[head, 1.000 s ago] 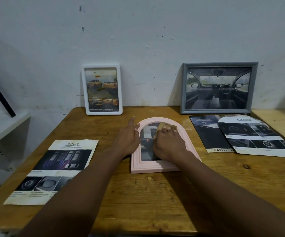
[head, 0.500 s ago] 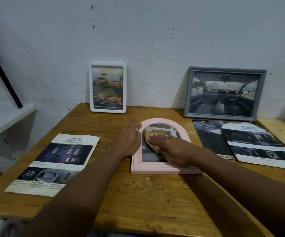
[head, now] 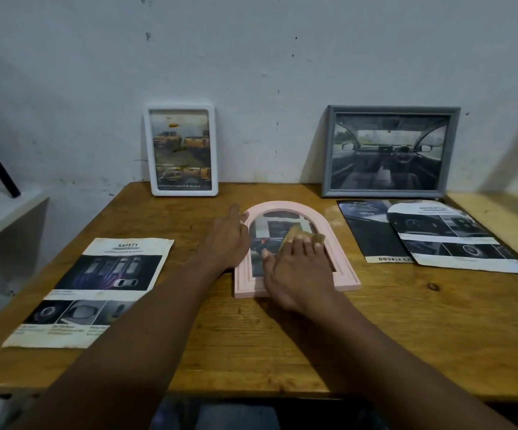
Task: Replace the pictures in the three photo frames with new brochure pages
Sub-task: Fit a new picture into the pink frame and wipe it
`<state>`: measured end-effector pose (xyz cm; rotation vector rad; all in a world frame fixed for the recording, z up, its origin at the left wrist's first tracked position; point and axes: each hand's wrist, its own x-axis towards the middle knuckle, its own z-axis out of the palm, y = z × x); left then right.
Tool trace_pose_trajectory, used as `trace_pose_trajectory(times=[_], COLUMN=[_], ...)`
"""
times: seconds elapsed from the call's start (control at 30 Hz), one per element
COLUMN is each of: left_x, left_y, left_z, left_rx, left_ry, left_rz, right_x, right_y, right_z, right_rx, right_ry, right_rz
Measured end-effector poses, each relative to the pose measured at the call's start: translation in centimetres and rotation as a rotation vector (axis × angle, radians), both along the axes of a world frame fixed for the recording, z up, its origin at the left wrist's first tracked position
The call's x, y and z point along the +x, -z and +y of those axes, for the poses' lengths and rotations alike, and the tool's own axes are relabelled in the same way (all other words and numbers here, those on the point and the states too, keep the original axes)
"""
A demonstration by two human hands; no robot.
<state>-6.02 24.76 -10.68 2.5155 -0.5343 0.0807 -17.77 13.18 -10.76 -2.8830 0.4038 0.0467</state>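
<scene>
A pink arched photo frame [head: 343, 268] lies flat, face up, at the middle of the wooden table [head: 251, 352], with a dark picture inside. My left hand [head: 226, 240] rests flat against the frame's left rim, fingers extended. My right hand [head: 298, 271] lies on the glass and presses a tan cloth [head: 295, 232] under its fingertips. A white frame [head: 182, 150] with a picture of yellow trucks and a grey frame [head: 389, 152] with a car interior lean upright against the wall. A "Safety" brochure page [head: 96, 290] lies at the left.
Two overlapping brochure pages lie at the right, a dark one [head: 366, 231] under a lighter one [head: 450, 243]. A white shelf [head: 3, 218] with a black bar stands left of the table. A paler wooden surface [head: 500, 212] adjoins the table's right side.
My right hand has slid the cloth over the glass, from the arch top down to the left, then back up to the right. My left hand stays on the rim.
</scene>
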Motion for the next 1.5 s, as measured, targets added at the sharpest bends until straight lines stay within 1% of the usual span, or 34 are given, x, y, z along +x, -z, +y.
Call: trace_pose_trajectory(times=[0.07, 0.13, 0.17, 0.27, 0.33, 0.47, 0.67, 0.8, 0.9, 0.93, 0.97, 1.0, 1.07, 1.1, 1.13, 1.17, 1.2, 1.23, 1.27, 1.33, 1.4, 1.43, 1.5], left_x=[0.0, 0.0, 0.0, -0.2, -0.2, -0.3, -0.6, -0.7, -0.8, -0.8, -0.7, -0.6, -0.2, 0.0, 0.1, 0.2, 0.2, 0.2, 0.1, 0.0, -0.2, -0.3, -0.4], left_y=[0.0, -0.1, -0.1, -0.2, -0.2, -0.3, -0.5, -0.7, -0.9, -1.1, -1.2, -1.4, -2.0, -2.4, -2.7, -2.9, -3.0, -3.1, -2.9, -2.2, -1.1, -0.5, 0.3], left_z=[0.1, 0.2, 0.3, 0.3, 0.3, 0.3, 0.2, 0.1, 0.0, 0.0, 0.0, 0.0, -0.1, -0.2, -0.4, -0.5, -0.8, -1.0, -1.2, -1.4, -1.2, -1.1, -0.8], left_rx=[-0.003, -0.004, -0.001, 0.007, 0.010, 0.018, 0.033, 0.057, 0.094, 0.107, 0.114, 0.114, 0.093, 0.086, 0.085, 0.086, 0.090, 0.098, 0.111, 0.141, 0.181, 0.193, 0.177], left_ry=[0.016, 0.019, 0.020, 0.024, 0.029, 0.019, 0.009, 0.010, 0.019, 0.029, 0.043, 0.059, 0.088, 0.098, 0.105, 0.110, 0.117, 0.126, 0.138, 0.171, 0.215, 0.234, 0.243], left_rz=[-0.015, -0.018, -0.012, -0.004, -0.004, 0.007, -0.002, -0.013, -0.015, -0.009, 0.001, 0.015, 0.056, 0.072, 0.078, 0.073, 0.063, 0.058, 0.060, 0.082, 0.081, 0.071, 0.059], right_x=[0.0, -0.1, -0.4, -1.3, -1.6, -1.9, -2.3, -3.6, -4.2, -4.2, -4.2, -4.1, -2.8, -1.8, -0.2, 1.3, 2.7, 4.2, 5.6, 8.1, 9.8, 10.2, 10.6], right_y=[0.0, -0.2, -0.7, -2.7, -3.1, -2.9, -2.3, -2.1, -2.0, -2.2, -2.7, -3.6, -5.7, -6.8, -7.8, -8.9, -9.8, -10.6, -11.1, -11.7, -11.9, -11.8, -10.8], right_z=[1.9, 2.2, 1.7, -1.4, -3.4, -6.0, -8.3, -10.9, -11.3, -11.2, -10.9, -10.7, -10.9, -11.5, -12.4, -13.1, -13.6, -14.2, -14.8, -15.0, -14.2, -13.6, -12.8], right_rx=[-0.016, 0.014, 0.071, 0.215, 0.202, 0.147, 0.038, 0.016, 0.048, 0.102, 0.233, 0.429, 0.848, 1.003, 1.110, 1.174, 1.169, 1.090, 0.943, 0.543, 0.182, 0.063, -0.050], right_ry=[-0.073, -0.217, -0.272, -0.344, -0.398, -0.490, -0.523, -0.422, -0.401, -0.399, -0.376, -0.320, -0.091, 0.035, 0.148, 0.231, 0.259, 0.239, 0.197, 0.069, -0.080, -0.140, -0.233], right_rz=[-0.038, -0.081, -0.072, 0.041, 0.071, 0.053, -0.025, -0.086, -0.109, -0.138, -0.192, -0.265, -0.396, -0.404, -0.376, -0.322, -0.251, -0.175, -0.103, -0.001, -0.043, -0.098, -0.159])
